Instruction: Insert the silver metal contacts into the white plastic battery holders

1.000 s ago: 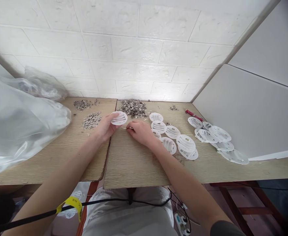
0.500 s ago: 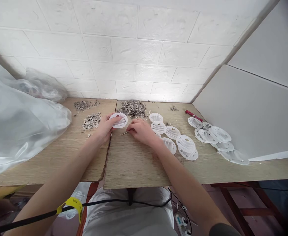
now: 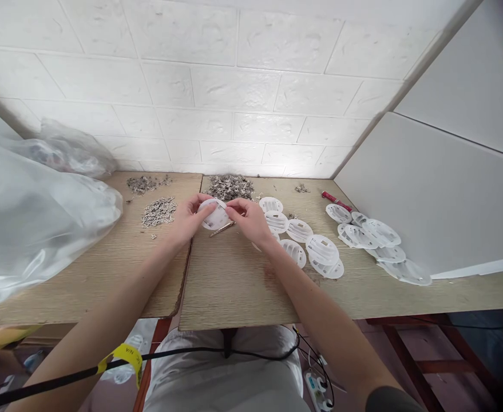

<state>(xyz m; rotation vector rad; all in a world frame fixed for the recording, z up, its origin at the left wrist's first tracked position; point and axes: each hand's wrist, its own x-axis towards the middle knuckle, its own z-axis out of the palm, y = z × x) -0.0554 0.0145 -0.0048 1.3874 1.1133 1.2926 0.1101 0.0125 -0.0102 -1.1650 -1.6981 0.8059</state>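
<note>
Between my two hands, a round white plastic disc (image 3: pixel 215 217) is held up just above the table. My left hand (image 3: pixel 187 218) grips its left edge, thumb across the face and fingers behind. The thumb and forefinger of my right hand (image 3: pixel 251 220) pinch the right edge. Below the disc lies a thin metal tool (image 3: pixel 222 229), probably tweezers, partly hidden by my right hand. Close behind is a heap of small metal pieces (image 3: pixel 230 187). Several slotted white discs (image 3: pixel 300 230) lie to the right of my right hand, some overlapping.
Flat metal pieces (image 3: pixel 158 212) are spread on the left, with a smaller pile (image 3: pixel 142 184) behind. A large clear plastic bag (image 3: pixel 40 217) covers the far left. More discs (image 3: pixel 381 233) and a red tube-like object (image 3: pixel 336 201) lie by the right panel. A cable (image 3: pixel 208 350) crosses my lap.
My right hand has left the thin metal tool on the table and taken the disc's right edge. The disc has turned, showing a plainer face, and moved slightly right.
</note>
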